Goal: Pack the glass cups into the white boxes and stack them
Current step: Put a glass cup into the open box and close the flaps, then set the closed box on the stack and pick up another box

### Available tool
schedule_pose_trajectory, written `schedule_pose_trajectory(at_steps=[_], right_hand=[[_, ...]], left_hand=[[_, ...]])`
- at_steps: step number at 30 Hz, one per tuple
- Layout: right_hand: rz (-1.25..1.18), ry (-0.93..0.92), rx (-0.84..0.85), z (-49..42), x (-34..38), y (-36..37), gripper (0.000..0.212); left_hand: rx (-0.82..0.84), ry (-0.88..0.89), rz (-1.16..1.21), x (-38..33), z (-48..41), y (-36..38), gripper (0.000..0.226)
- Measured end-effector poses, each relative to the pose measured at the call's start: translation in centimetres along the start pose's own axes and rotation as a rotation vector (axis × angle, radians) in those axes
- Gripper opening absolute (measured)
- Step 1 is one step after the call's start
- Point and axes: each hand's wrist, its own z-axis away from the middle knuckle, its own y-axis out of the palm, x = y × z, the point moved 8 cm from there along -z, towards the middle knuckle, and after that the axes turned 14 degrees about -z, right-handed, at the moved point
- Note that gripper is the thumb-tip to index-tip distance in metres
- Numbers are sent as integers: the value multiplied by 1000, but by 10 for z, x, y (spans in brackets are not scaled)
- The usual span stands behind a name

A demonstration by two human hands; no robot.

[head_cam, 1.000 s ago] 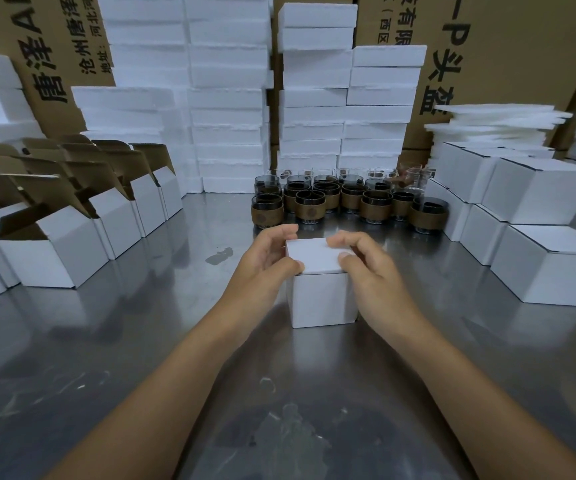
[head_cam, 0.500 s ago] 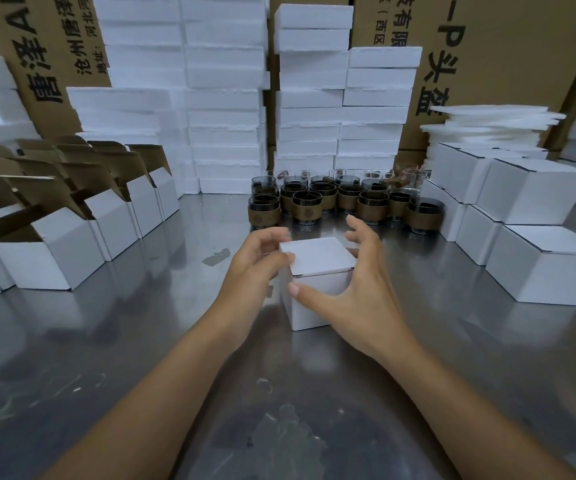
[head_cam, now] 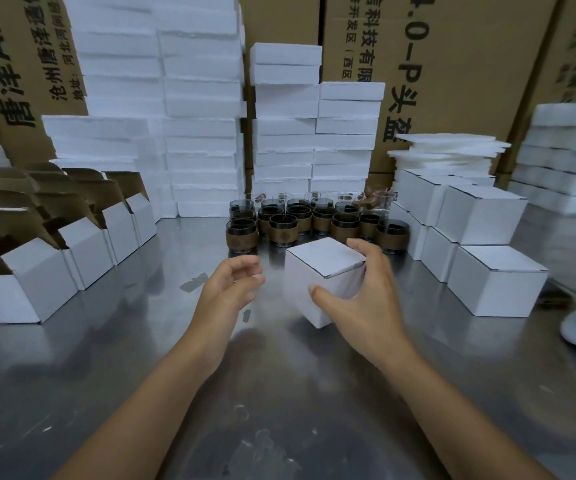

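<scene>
The right hand (head_cam: pixel 359 306) holds one closed white box (head_cam: pixel 321 275) tilted, its grip clamped on it; whether a corner touches the counter (head_cam: pixel 134 375) cannot be told. Just left of the box, the left hand (head_cam: pixel 231 289) has its grip apart, holding nothing. Right of the box about six closed boxes (head_cam: pixel 497 289) stand stacked — this one likely joins them. Behind it at least a dozen glass cups (head_cam: pixel 283 230) wait unpacked — left of it, some five open boxes (head_cam: pixel 37 285).

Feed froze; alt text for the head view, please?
The right hand grips a closed white box over the steel table, while the left hand hovers open beside it. Glass cups stand behind, open boxes left, closed boxes stacked right.
</scene>
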Motion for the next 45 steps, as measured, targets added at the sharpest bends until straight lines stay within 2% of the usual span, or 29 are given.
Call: schedule_pose_trajectory(at_steps=[4,9,16,24,26,38,40,42,44,45], right_hand=[[-18,-37,-123,-16,22,-54,71],[82,-38,-243,-41,32,-136,74],[282,7,-361,-56,13,-209,77],[303,-13,-452,-60,-7,-218,75],[300,2,-442,-63,-10,-217,76],[348,137,-359,-66,-7,-210,86],[460,60,-356,-61,9,-201,84],[575,-164,-315,-56,37,-177,75],[550,-367,-186,-47,62,-135,60],[530,-405,-83,-43,68,-110,51]], left_hand=[[24,-1,29,0,-1,1,19],[21,4,41,2,-2,1,33],[28,13,-1,2,-3,2,20],[46,4,16,1,0,4,25],[37,4,11,1,-1,3,20],[45,-5,8,-4,4,5,22],[47,-11,16,-6,5,6,21],[57,-17,20,-9,6,10,20],[62,-25,19,-10,8,12,20],[63,-30,13,-10,9,13,19]])
